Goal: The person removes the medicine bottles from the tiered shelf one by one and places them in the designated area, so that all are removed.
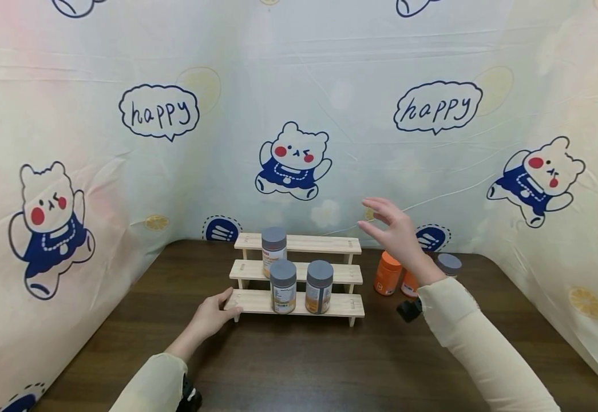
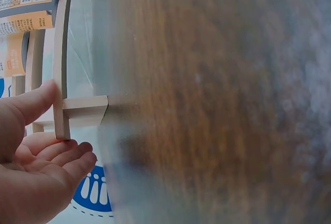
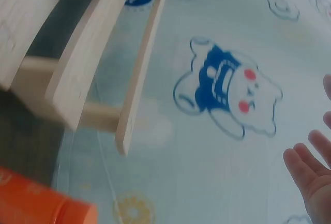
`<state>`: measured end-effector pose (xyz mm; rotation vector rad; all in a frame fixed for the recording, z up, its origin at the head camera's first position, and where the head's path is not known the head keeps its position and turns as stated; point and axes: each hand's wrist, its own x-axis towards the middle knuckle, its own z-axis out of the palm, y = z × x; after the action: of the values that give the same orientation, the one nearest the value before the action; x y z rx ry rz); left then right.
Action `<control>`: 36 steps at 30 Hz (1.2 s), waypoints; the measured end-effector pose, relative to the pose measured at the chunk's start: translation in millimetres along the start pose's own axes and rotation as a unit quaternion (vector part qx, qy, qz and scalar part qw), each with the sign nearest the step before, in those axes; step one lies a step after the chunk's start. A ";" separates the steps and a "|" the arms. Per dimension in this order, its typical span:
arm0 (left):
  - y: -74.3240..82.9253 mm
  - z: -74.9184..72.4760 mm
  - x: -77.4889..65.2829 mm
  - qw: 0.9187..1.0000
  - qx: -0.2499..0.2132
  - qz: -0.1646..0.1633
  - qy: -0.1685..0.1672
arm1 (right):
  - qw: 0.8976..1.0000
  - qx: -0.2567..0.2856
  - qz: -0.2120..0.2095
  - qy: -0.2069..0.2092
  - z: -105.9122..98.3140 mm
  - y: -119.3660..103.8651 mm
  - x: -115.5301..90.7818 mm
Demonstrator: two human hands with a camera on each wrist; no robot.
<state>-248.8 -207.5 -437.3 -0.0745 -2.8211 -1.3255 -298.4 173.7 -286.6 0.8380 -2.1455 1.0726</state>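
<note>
Room to move shows on the near part of the bench [image 1: 278,366], in front of the little wooden shelf [image 1: 347,303]. The person's left hand [image 1: 213,315] grips the left end of the front step. One gray-topped jar [image 1: 283,294] and a second jar [image 1: 319,293] stand on that step; a third jar [image 1: 274,252] stands on the middle one. So three seem done, and the top step has space. The right hand [image 1: 396,232] is up in the air, thumb wide of the bent fingers, holding nothing. Below it, an orange jar [image 1: 388,274], a half-hidden orange jar [image 1: 409,284] and a gray-lidded jar [image 1: 449,263] stand off the shelf, maybe the ones left. Behind, the cloth [image 1: 350,189] hangs close to the bench's far edge, so room looks tight.
</note>
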 end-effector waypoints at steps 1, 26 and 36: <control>-0.2 0.0 0.1 1.000 0.001 0.001 0.001 | 1.000 0.001 -0.004 -0.006 4.3 -2.1 1.9; -2.6 1.1 0.7 1.000 0.003 0.010 0.008 | 0.990 0.079 0.020 -0.115 105.0 -35.4 30.7; -3.9 1.1 1.8 1.000 0.004 0.004 0.006 | 0.986 0.049 0.026 -0.156 131.6 -38.6 28.2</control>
<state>-250.8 -209.1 -440.9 -0.0764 -2.8124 -1.3083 -316.6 37.6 -313.8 1.0604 -2.3971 1.1442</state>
